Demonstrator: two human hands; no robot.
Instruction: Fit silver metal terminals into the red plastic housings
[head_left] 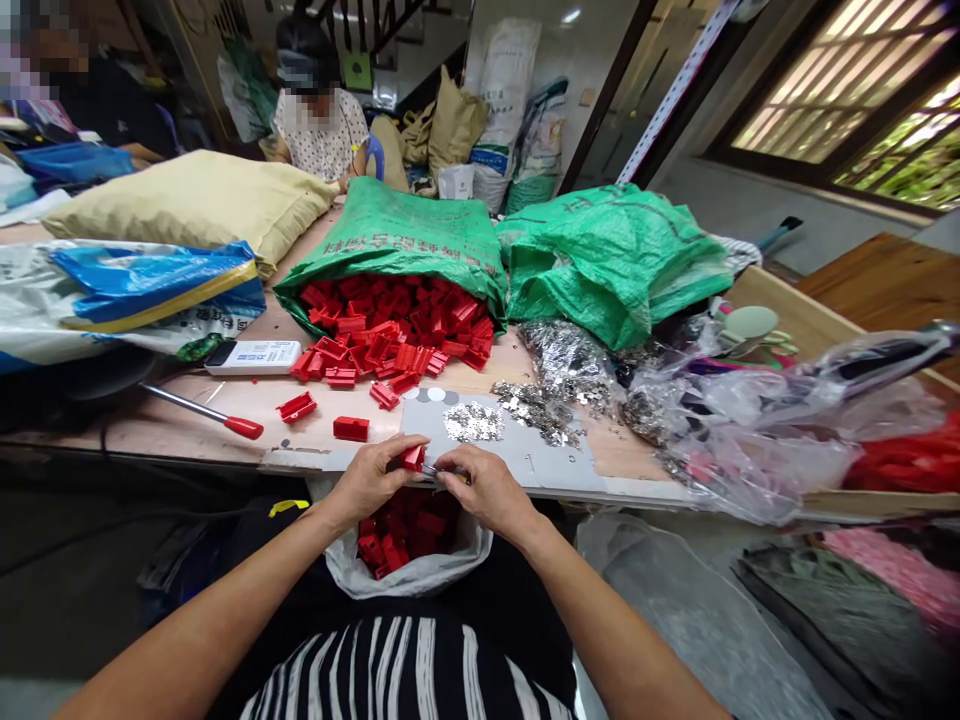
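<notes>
My left hand is closed in a pinch on a small red plastic piece at the table's near edge. My right hand is closed on a small silver metal clip held against that red piece. Below both hands a white bag on my lap holds several red pieces. More red pieces spill from an open green sack onto the table. A heap of silver clips lies just beyond my hands.
A second green sack and clear plastic bags crowd the right side. A red-handled tool, a white remote, a blue and white sack and a yellow sack lie left. Two other people sit at the far end.
</notes>
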